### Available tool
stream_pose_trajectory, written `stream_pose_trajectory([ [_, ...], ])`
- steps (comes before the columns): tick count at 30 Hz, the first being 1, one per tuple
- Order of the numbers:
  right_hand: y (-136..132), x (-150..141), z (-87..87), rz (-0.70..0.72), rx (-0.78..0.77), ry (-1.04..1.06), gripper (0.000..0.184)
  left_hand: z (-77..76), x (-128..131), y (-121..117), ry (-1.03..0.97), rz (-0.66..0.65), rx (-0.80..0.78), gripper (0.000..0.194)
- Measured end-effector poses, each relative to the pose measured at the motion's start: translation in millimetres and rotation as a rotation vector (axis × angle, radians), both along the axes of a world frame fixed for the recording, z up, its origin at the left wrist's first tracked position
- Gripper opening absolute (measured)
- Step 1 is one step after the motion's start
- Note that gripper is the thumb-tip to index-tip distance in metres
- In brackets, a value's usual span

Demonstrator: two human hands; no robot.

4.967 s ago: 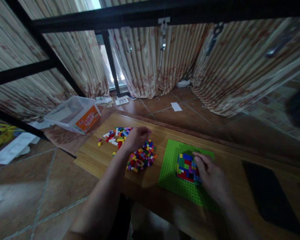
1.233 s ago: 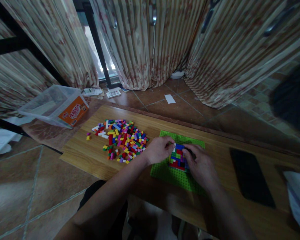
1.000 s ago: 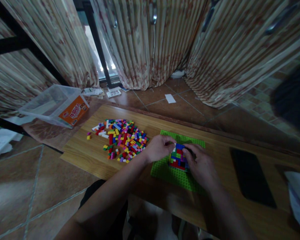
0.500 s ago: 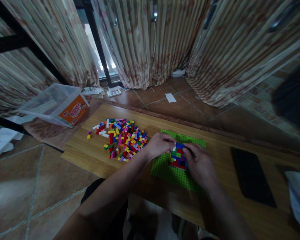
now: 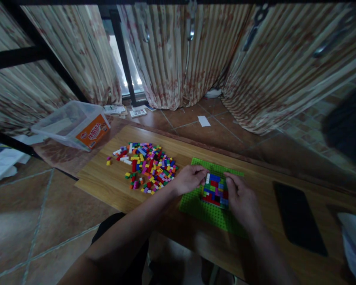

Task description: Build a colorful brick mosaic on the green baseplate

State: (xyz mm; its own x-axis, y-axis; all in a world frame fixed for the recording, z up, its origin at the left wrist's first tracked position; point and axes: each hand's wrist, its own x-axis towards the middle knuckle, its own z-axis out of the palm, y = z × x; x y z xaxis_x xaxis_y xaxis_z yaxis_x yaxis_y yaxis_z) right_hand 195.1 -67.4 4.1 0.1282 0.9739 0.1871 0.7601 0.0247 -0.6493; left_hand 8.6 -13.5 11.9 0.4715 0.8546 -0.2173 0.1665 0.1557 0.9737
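Observation:
A flat, square build of coloured toy bricks [image 5: 215, 192] sits over the green studded baseplate [image 5: 192, 206]. A white brick [image 5: 207, 179] shows at its upper left corner. My left hand [image 5: 190, 180] is closed there, thumb and fingertips pinched at the build's left edge beside the white brick. From the opposite side, my right hand [image 5: 243, 200] grips the build's right edge between thumb and curled fingers. Its fingertips are partly hidden. Left of the baseplate, a loose pile of small bricks [image 5: 151, 166] is spread over the wooden table.
The wooden table [image 5: 101, 182] carries a black phone-like slab [image 5: 298, 217] to the right. A clear plastic box [image 5: 59, 122] with an orange label stands beyond the table's left end. Curtains hang behind. A white paper [image 5: 203, 121] lies on the floor.
My left hand came from the brick pile to the build's left side. A white brick now shows at the corner. Lately my right fingers have shifted right, uncovering more of the build.

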Motion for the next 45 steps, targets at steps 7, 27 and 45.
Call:
stream_pose_trajectory([
  [7,1,8,6.8,-0.178,-0.045,-0.032,0.045,-3.9,0,1,0.115,-0.026,0.191,0.039],
  [27,-1,2,-1.7,-0.06,-0.107,-0.196,0.045,-3.8,8,-3,0.255,0.055,0.295,0.03],
  [45,-1,-1,-3.9,-0.022,-0.078,-0.283,0.042,-1.5,11,-9,0.379,0.062,0.374,0.033],
])
